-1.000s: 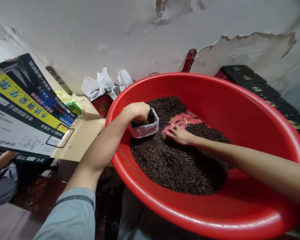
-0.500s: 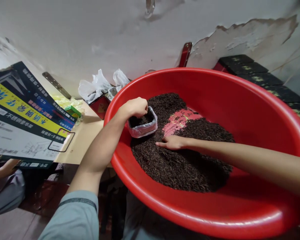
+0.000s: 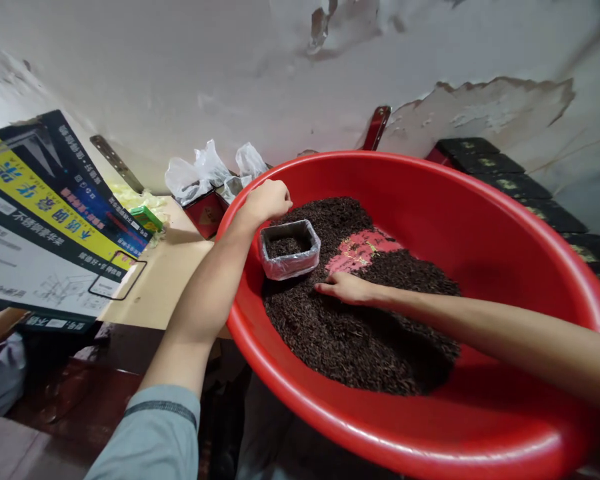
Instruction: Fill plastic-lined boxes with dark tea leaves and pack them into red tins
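My left hand (image 3: 269,200) is curled at the far left of the box (image 3: 293,265), though whether it grips anything I can't tell; the box sits mouth up on dark flakes (image 3: 350,353) at the left of the basin (image 3: 485,213), probably so that spills fall back among them; to its right, my right hand (image 3: 349,288) rests low on the flakes, fingers partly hidden, its hold unclear

Wall (image 3: 205,73) facing me is greyish-white, w/ a big flaked-plaster patch (image 3: 490,110) upper R & a smaller brown chip (image 3: 319,28) nr top ctr. On my L, a pale tan tabletop (image 3: 167,280). Lower L I see pale-grey floor (image 3: 7,450) by a dk red surface (image 3: 87,403), can't tell what. Light's brightest far L; v. dark under the tabletop.
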`<state>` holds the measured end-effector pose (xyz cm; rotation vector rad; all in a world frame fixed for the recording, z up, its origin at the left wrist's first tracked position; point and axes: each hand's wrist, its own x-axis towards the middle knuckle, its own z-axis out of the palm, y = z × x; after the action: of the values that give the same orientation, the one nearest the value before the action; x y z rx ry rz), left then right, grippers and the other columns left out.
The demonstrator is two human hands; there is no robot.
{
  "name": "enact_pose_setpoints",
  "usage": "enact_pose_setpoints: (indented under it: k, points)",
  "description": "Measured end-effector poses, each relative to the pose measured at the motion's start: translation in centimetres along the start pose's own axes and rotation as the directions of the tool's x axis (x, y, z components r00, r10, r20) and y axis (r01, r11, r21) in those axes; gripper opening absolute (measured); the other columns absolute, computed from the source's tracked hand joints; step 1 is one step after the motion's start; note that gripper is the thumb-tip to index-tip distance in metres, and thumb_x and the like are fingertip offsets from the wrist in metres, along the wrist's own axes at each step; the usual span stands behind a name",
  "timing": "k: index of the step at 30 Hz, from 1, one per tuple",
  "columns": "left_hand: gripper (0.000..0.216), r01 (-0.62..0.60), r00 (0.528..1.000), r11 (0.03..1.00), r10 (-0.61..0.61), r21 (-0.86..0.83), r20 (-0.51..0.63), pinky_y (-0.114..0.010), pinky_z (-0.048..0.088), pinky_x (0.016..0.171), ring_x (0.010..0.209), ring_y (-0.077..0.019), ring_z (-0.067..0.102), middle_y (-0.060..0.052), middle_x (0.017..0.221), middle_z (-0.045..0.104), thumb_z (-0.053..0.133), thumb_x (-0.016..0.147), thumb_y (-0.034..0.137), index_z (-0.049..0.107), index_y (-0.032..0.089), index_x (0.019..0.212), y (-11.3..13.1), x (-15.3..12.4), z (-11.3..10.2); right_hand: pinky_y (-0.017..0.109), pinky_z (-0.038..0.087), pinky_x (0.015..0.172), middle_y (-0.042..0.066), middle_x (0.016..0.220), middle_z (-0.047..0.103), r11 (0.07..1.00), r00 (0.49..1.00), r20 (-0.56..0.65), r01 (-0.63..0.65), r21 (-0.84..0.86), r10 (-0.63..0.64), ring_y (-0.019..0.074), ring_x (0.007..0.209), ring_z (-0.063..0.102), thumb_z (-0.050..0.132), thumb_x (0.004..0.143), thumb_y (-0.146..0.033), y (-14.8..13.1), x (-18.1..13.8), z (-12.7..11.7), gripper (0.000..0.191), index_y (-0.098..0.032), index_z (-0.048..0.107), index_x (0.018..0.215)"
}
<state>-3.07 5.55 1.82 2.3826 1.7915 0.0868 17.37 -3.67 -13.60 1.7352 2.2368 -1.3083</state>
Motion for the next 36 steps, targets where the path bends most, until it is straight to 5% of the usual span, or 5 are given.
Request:
enact_pose_setpoints:
  k: [9, 17, 25, 32, 36]
  points:
    - [0.021, 0.148, 0.988, 0.982, -0.151, -0.120, -0.020, -0.031, 0.057, 0.083, 0.090, -0.0242, 0.074, -0.013, 0.078, 0.078, 0.066, 0.084, 0.013, 0.081, 0.011, 0.098, -1.7, 0.9, 0.2, 0.026, 0.027, 0.044, 0.000, 0.057, 0.053, 0.951, 0.998, -0.005, 0.067, 0.303, -0.068, 0.0106, 0.047, 0.041, 0.057, 0.074, -0.086, -6.5, -3.3, -4.6, 0.065, -0.021, 0.054, 0.070]
    - [0.019, 0.163, 0.985, 0.976, -0.170, -0.145, -0.039, -0.025, 0.056, 0.085, 0.093, -0.0211, 0.074, -0.011, 0.081, 0.079, 0.064, 0.084, 0.015, 0.081, 0.014, 0.093, -2.6, 1.2, 0.5, 0.028, 0.036, 0.047, 0.001, 0.058, 0.054, 0.787, 0.910, -0.304, 0.400, 0.469, -0.282, 0.0134, 0.049, 0.046, 0.062, 0.075, -0.081, -12.2, 1.1, -7.5, 0.060, -0.021, 0.053, 0.070]
    - [0.024, 0.177, 0.982, 0.974, -0.185, -0.143, -0.043, -0.030, 0.058, 0.086, 0.097, -0.0255, 0.074, -0.013, 0.084, 0.079, 0.063, 0.084, 0.012, 0.082, 0.012, 0.098, -2.6, 1.2, 0.2, 0.029, 0.034, 0.063, -0.001, 0.064, 0.050, 0.807, 0.658, -0.506, 0.572, -0.144, -0.557, 0.0140, 0.063, 0.044, 0.049, 0.089, -0.063, -10.1, 5.4, -6.5, 0.047, -0.021, 0.049, 0.068]
    - [0.021, 0.124, 0.988, 0.983, -0.134, -0.136, -0.073, -0.034, 0.057, 0.089, 0.096, -0.0261, 0.075, -0.014, 0.081, 0.078, 0.063, 0.088, 0.013, 0.082, 0.012, 0.097, -1.7, 0.7, 0.2, 0.035, 0.050, 0.085, 0.009, 0.099, 0.073, 0.632, 0.647, -0.152, 0.621, -0.464, -0.748, 0.0212, 0.089, 0.065, 0.059, 0.094, -0.036, -9.7, 2.9, -8.5, 0.023, -0.019, 0.074, 0.093]
    - [0.019, 0.092, 0.994, 0.984, -0.099, -0.153, -0.036, -0.030, 0.057, 0.084, 0.087, -0.0221, 0.075, -0.013, 0.081, 0.078, 0.064, 0.089, 0.013, 0.082, 0.011, 0.095, -1.1, -0.1, -0.4, 0.032, 0.051, 0.075, 0.008, 0.090, 0.072, 0.704, 0.631, -0.333, 0.537, -0.465, -0.701, 0.0188, 0.077, 0.064, 0.063, 0.093, -0.034, -8.1, 0.8, -10.3, 0.019, -0.019, 0.075, 0.092]
